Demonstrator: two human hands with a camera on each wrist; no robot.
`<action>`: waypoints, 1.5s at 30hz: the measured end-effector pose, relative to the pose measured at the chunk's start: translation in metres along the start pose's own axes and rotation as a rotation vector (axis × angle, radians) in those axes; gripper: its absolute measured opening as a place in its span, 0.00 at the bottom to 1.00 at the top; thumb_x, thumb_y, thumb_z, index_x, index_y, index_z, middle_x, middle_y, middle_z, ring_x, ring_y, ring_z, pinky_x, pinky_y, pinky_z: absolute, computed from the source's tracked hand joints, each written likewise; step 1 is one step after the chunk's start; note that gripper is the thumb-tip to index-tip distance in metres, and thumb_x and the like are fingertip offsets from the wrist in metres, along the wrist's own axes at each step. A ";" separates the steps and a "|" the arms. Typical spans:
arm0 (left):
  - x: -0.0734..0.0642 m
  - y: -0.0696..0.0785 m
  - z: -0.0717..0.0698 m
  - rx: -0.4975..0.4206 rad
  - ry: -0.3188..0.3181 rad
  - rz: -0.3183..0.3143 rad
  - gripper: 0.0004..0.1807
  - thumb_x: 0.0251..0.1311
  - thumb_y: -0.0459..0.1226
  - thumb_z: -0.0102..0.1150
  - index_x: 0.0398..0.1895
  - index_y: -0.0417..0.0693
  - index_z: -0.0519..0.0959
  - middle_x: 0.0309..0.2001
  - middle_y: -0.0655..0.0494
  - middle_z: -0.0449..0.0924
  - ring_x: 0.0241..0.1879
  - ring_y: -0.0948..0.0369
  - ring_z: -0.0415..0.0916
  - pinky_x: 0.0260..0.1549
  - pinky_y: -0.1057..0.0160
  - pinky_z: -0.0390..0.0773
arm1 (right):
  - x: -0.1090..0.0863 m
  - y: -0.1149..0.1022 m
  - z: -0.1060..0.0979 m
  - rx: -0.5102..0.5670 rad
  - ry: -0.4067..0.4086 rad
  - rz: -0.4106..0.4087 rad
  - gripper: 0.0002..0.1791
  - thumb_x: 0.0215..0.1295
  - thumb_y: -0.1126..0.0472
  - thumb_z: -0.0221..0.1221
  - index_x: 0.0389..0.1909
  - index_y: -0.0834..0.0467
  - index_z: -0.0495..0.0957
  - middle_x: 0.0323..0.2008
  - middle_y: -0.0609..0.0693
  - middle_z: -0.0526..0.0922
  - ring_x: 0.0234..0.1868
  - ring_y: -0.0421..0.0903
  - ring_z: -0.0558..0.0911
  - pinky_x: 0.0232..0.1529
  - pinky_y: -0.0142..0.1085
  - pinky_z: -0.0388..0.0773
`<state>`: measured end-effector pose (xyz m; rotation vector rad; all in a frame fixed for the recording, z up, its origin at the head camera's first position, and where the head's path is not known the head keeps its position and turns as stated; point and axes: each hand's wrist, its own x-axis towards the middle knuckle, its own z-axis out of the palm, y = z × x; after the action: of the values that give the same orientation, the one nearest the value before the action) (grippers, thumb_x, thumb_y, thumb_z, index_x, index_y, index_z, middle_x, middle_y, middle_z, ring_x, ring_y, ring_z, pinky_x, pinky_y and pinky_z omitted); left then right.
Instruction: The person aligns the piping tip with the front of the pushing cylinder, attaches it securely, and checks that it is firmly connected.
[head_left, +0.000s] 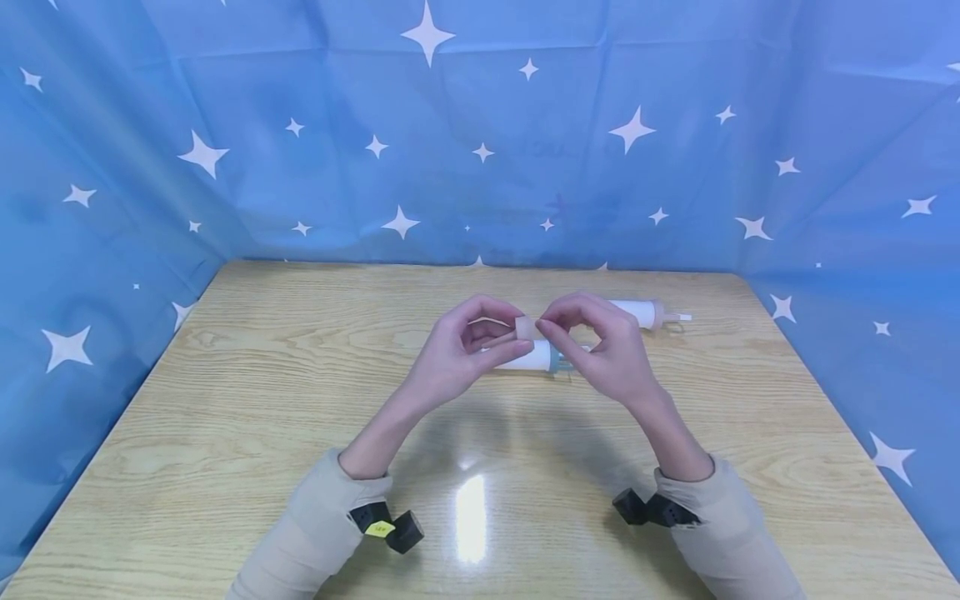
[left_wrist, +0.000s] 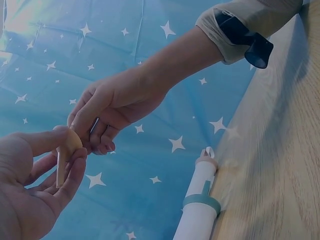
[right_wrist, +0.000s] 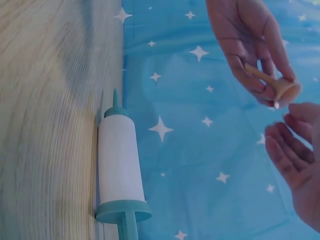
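Between both hands, above the table, is a small pale funnel [right_wrist: 286, 90] with a wide mouth and a thin stem. My left hand [head_left: 457, 346] grips it with thumb and fingers around the cone, its stem [left_wrist: 61, 167] lying toward the palm. My right hand [head_left: 603, 342] comes in from the other side, thumb and index finger pinched together at the funnel's rim. Beyond the hands lies a white syringe-like tube [head_left: 531, 358] with teal ends, partly hidden by the left thumb; its teal plunger end shows in the right wrist view.
A second white tube [head_left: 636, 313] with pinkish ends lies farther back on the right, partly behind the right hand. Both tubes rest on the wooden table [head_left: 247, 400]. A blue curtain with white stars [head_left: 480, 150] stands behind the table and along its sides.
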<state>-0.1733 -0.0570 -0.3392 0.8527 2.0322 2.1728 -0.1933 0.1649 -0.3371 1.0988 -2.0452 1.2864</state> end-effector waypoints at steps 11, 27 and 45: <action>0.000 -0.001 -0.002 0.009 0.012 0.001 0.15 0.62 0.27 0.66 0.52 0.38 0.77 0.52 0.48 0.80 0.51 0.54 0.82 0.52 0.56 0.83 | 0.001 0.010 -0.005 -0.043 0.000 0.015 0.12 0.56 0.79 0.66 0.37 0.62 0.83 0.33 0.50 0.85 0.33 0.41 0.80 0.37 0.28 0.78; 0.001 0.001 -0.003 0.017 0.024 0.002 0.16 0.61 0.26 0.67 0.51 0.38 0.77 0.51 0.47 0.80 0.50 0.54 0.83 0.52 0.56 0.83 | -0.001 0.027 -0.016 -0.114 0.013 0.061 0.12 0.54 0.82 0.66 0.37 0.65 0.83 0.34 0.55 0.85 0.35 0.44 0.80 0.39 0.31 0.79; 0.002 -0.001 -0.003 0.012 0.038 0.003 0.17 0.60 0.25 0.68 0.51 0.37 0.78 0.51 0.47 0.80 0.50 0.54 0.83 0.54 0.57 0.82 | -0.016 0.064 -0.032 -0.223 0.002 0.244 0.10 0.63 0.70 0.67 0.44 0.64 0.83 0.37 0.53 0.84 0.39 0.47 0.79 0.44 0.34 0.77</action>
<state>-0.1767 -0.0591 -0.3398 0.8217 2.0641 2.1980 -0.2376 0.2145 -0.3673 0.7669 -2.3116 1.1315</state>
